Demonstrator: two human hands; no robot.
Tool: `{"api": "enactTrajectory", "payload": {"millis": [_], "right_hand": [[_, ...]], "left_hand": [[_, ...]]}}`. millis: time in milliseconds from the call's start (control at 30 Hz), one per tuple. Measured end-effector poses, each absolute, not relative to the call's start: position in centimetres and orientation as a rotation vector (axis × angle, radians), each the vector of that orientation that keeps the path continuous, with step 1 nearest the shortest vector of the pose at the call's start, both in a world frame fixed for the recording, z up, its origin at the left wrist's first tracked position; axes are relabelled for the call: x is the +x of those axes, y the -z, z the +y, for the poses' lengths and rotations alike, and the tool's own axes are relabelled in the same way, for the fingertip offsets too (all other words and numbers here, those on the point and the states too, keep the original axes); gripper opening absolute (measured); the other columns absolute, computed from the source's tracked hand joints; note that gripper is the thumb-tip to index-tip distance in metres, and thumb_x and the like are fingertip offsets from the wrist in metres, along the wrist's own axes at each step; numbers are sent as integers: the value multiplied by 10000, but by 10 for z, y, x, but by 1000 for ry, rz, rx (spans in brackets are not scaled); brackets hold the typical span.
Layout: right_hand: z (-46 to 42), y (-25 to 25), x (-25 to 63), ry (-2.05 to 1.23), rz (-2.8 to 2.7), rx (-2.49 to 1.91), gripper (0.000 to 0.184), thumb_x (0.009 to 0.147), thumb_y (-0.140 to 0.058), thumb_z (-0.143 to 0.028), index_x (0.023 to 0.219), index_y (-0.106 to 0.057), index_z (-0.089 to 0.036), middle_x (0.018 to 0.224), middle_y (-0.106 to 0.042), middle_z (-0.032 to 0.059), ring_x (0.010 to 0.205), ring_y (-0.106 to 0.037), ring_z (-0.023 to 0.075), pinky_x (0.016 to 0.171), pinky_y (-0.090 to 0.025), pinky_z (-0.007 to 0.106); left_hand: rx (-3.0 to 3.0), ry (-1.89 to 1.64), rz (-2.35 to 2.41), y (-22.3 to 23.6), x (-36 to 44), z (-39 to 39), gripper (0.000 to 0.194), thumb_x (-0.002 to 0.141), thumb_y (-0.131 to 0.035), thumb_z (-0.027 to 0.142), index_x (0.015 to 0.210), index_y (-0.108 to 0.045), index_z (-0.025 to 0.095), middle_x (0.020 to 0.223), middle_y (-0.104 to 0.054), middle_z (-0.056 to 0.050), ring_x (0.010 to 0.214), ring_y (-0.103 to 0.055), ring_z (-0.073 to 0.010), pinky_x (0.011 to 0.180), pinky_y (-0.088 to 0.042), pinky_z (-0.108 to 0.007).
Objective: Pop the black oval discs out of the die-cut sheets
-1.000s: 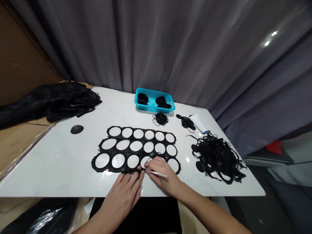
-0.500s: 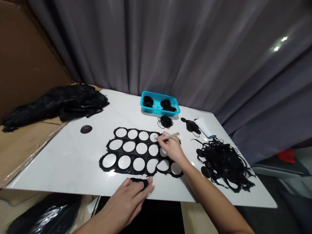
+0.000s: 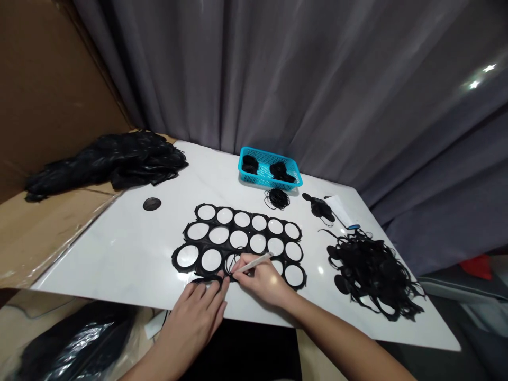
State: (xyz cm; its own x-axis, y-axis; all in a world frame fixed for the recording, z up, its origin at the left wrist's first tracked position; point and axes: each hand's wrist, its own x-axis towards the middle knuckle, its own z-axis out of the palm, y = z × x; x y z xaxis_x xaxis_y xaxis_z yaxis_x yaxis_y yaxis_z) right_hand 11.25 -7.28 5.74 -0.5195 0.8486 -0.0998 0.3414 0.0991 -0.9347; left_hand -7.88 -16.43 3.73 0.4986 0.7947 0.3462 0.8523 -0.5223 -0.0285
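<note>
The black cut-out sheet (image 3: 242, 241) lies flat in front of the blue basket (image 3: 270, 169). The left hand (image 3: 196, 317) presses flat fingers on the sheet's near edge; the right hand (image 3: 262, 280) pinches a white pen-like tool (image 3: 252, 263) just beside them.

1. One black sheet (image 3: 242, 244) with punched round holes: six in the far row, six in the middle row; near row partly hidden by hands.
2. One blue basket (image 3: 269, 168) at the table's far edge.
3. Two hands: left hand (image 3: 194, 317), right hand (image 3: 260, 278).
4. One pale stick tool (image 3: 254, 262).
5. One loose black disc (image 3: 152, 203) toward the left edge.
6. One heap of black scraps (image 3: 371, 270) at the right edge.
</note>
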Motion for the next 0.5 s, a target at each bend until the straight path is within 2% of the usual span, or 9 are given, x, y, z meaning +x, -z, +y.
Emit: {"api": "enactTrajectory", "payload": {"millis": [333, 500], "right_hand": [[-75, -56, 110, -1377, -1924, -1146, 90, 851, -606, -173, 765, -605, -199, 825, -686, 8, 774, -610, 161, 707, -456, 270], [-85, -50, 110, -1066, -2107, -1043, 145, 897, -582, -148, 768, -575, -213, 889, -666, 30, 855, -600, 186, 781, -464, 310]], "left_hand": [[-2556, 441, -1423, -35, -80, -165, 430, 1031, -358, 126, 1433, -508, 150, 1099, -705, -94, 840, -633, -244, 836, -359, -425], [-2554, 492, -1420, -34, -80, -165, 445, 1025, -369, 124, 1452, -487, 166, 1115, -705, -94, 848, -641, -236, 835, -367, -410]]}}
